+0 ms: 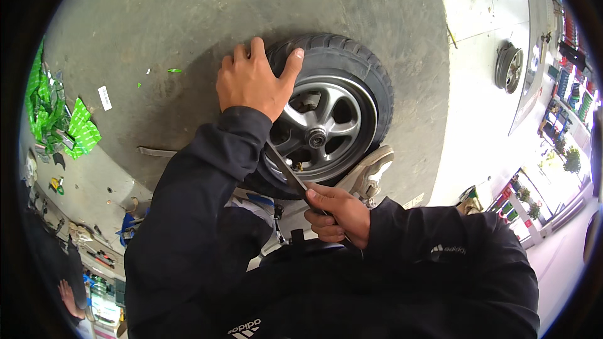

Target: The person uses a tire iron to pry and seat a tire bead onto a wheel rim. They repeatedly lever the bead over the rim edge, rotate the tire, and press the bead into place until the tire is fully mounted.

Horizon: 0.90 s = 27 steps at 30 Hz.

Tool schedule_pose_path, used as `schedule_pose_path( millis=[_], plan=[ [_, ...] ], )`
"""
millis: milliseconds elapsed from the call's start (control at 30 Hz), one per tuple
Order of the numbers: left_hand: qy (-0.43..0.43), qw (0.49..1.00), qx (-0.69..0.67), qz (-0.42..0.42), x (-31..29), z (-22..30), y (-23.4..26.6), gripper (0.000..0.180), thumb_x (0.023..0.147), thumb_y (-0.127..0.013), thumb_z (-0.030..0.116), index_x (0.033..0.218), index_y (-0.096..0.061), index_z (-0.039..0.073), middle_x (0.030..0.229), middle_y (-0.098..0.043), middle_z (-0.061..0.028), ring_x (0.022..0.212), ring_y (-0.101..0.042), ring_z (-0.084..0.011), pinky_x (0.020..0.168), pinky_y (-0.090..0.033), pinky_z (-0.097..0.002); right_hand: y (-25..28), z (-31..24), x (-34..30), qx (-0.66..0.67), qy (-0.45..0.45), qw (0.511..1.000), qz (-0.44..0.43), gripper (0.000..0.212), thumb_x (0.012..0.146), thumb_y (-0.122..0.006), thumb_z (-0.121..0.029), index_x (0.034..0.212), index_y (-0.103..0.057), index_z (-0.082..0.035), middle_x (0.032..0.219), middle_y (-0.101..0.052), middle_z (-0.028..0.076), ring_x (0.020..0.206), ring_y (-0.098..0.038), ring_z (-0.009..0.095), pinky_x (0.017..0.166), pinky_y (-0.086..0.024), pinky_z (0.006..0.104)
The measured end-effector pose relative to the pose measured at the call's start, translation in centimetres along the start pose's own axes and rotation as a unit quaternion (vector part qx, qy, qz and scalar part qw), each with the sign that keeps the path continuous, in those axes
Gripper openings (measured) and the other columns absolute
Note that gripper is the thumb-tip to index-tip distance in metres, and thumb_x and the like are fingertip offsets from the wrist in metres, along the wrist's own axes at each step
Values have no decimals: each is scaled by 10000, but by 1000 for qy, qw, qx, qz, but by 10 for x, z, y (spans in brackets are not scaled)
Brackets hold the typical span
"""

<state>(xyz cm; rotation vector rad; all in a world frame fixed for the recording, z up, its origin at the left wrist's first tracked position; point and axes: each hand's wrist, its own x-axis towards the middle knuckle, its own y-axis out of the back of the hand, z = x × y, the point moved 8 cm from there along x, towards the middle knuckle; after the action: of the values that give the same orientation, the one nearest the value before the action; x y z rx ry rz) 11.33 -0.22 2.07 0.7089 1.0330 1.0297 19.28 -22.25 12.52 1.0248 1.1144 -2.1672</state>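
Observation:
A wheel lies flat on the floor before me, its black tire (352, 56) around a silver spoked rim (330, 103). My left hand (256, 85) rests on the tire's far left side, fingers spread. In my right hand (339, 215) is a flat metal tire lever (287, 172), gripped at its near end. The lever slants across the tire's near edge and the rim's lower left, its far end hidden behind my left sleeve. Left of that sleeve a second flat metal bar (156, 151) sticks out; its other end is hidden.
My shoe (372, 172) stands against the tire's near right side. A bare wheel rim (509, 68) is at the far right. Green plastic packaging (78, 129) and small litter lie at the left. Another person's hand (70, 300) shows at the lower left.

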Motion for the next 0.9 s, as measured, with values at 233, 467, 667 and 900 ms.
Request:
schedule_pose_path(
  millis=[233,467,667,900],
  plan=[
    [0,1000,-31,1,-5,-8,5,679,948,-596,638,1103,-632,-22,1036,-668,-226,940,-653,-425,818,-543,-512,28,3,4,121,-26,983,-133,523,1142,-396,-337,1643,-257,-284,689,-374,-48,473,-325,54,421,-290,218],
    [-30,998,-53,20,-2,-4,-6,677,945,-613,627,1109,-625,-31,1042,-663,-248,966,-648,-437,814,-534,-521,68,-47,25,-140,20,984,-104,617,1131,-439,-318,1670,-199,-134,659,-331,-57,479,-277,38,438,-241,214],
    [-43,997,-62,31,-2,-7,-5,601,998,-550,572,1087,-631,-17,1030,-672,-229,960,-652,-433,801,-537,-533,89,-63,34,-260,41,953,-153,576,1146,-410,-275,1664,-211,-122,661,-328,-58,510,-305,32,455,-272,207],
    [-25,995,-100,-2,-1,-10,-12,490,1070,-439,472,1060,-602,9,1018,-664,-212,965,-626,-460,833,-503,-546,110,-75,26,-263,92,947,-158,590,1143,-421,-339,1664,-224,-147,653,-324,-58,494,-279,34,434,-242,219]
  ],
)
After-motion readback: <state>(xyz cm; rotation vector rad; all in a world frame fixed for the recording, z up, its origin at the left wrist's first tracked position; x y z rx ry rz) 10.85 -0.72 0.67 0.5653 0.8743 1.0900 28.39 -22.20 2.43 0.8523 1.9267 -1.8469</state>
